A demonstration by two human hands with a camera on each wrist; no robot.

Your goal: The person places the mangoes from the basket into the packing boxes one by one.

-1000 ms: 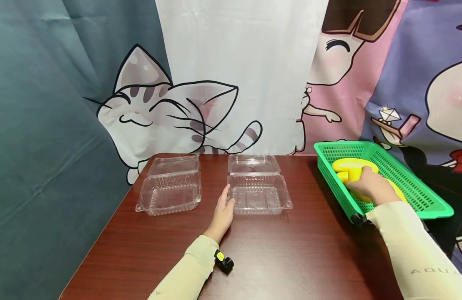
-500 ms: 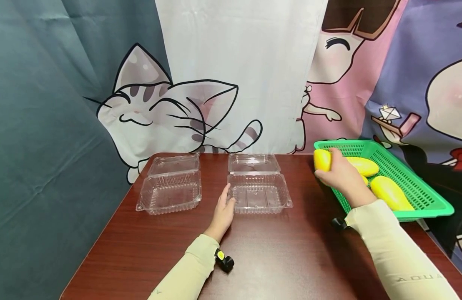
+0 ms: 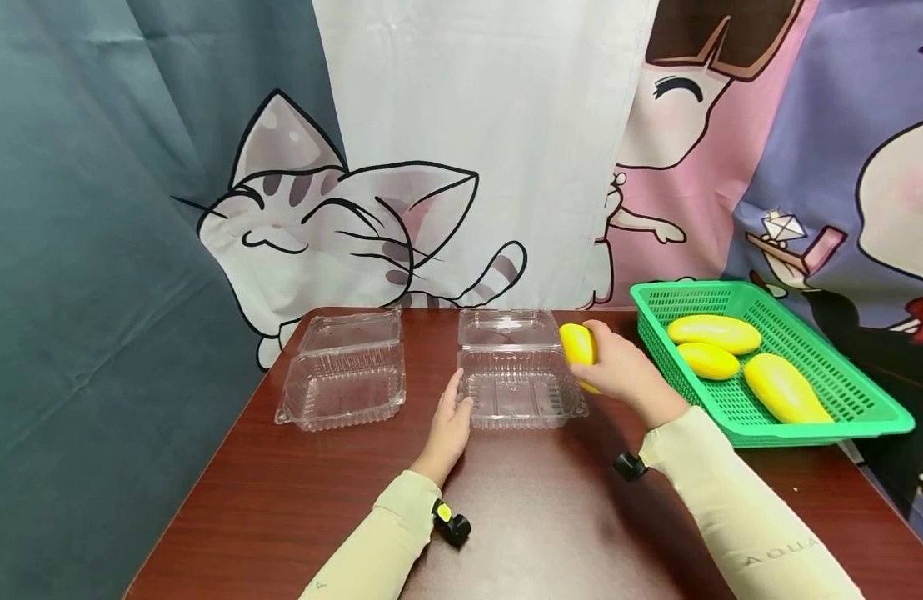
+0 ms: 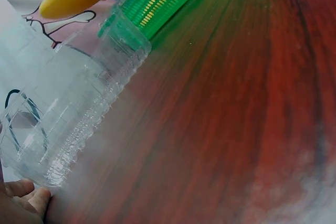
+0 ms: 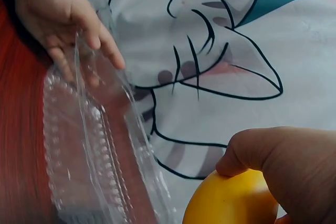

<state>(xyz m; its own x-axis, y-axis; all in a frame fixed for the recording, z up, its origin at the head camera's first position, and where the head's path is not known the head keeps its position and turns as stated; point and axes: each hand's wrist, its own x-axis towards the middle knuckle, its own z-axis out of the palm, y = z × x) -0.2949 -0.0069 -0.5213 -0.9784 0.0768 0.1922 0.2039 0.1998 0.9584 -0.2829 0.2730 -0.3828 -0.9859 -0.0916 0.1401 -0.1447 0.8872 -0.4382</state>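
In the head view my right hand (image 3: pixel 619 367) grips a yellow mango (image 3: pixel 579 350) above the right edge of the right clear plastic box (image 3: pixel 517 408). The right wrist view shows the thumb pressed on top of the mango (image 5: pixel 226 203). My left hand (image 3: pixel 446 429) lies along the left wall of that same box, fingers extended and touching it. Its lid (image 3: pixel 506 327) is flipped back toward the curtain. In the left wrist view only the fingertips (image 4: pixel 39 198) of the left hand show, at the box's corner.
A second clear box (image 3: pixel 341 400) stands lidded-open to the left. At the back right, a green basket (image 3: pixel 866 417) contains three more mangoes (image 3: pixel 784 387). A printed curtain (image 3: pixel 491 125) hangs behind the brown table (image 3: pixel 536 517).
My right hand has lifted one mango out of the green basket and carried it left to the right box. The left hand has stayed at the box's side.
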